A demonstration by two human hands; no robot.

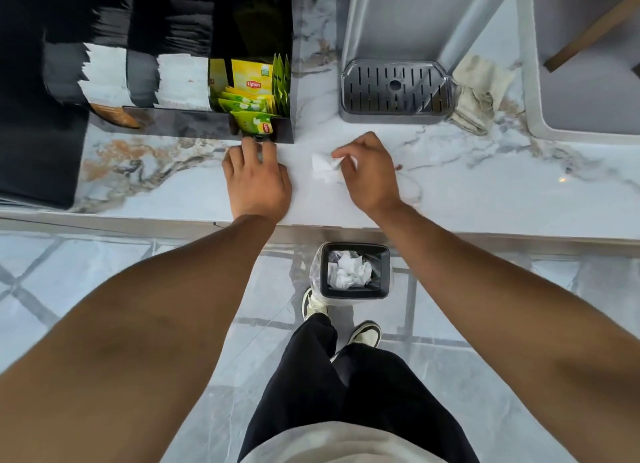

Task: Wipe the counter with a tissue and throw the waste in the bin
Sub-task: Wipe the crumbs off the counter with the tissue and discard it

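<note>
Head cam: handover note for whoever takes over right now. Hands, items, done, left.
Left hand: flat on the counter, at the front edge of the tea-bag organizer, holding nothing.
Right hand: fingers pinch the white tissue against the counter.
Bin: on the floor below the counter edge, crumpled white paper already inside.
Done: tissue in hand, on the surface.
Left: finish wiping, then drop this tissue in the bin.

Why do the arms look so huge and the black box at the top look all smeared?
Head view: the wide-angle lens stretches whatever sits near the frame edges, so the forearms balloon while the left hand and right hand look small. Head view: the black organizer has jagged, smeared patches at upper left, an image glitch. Head view: light is soft, with faint shadows on the counter.
</note>
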